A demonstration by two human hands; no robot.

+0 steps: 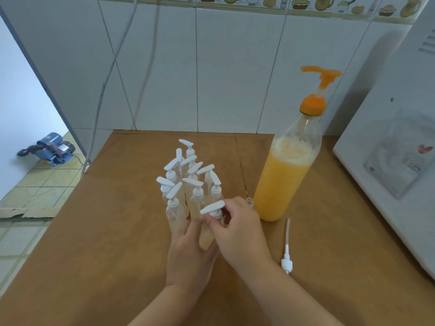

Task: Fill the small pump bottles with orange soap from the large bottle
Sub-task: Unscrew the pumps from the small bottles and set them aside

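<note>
A large clear bottle (282,182) of orange soap with an orange pump top stands on the brown table, right of centre. Several small clear pump bottles (188,182) with white heads stand clustered in the middle. My left hand (188,252) grips one small bottle (206,237) by its body, just in front of the cluster. My right hand (237,229) pinches the white pump cap (213,208) on top of that bottle. A loose white pump head with its tube (286,250) lies on the table to the right of my hands.
A white appliance (395,161) stands at the right edge of the table (106,231). White tiled wall rises behind. A small clear ring-like piece (250,201) lies beside the large bottle's base. Left of the table is tiled floor with a blue pump machine (50,148).
</note>
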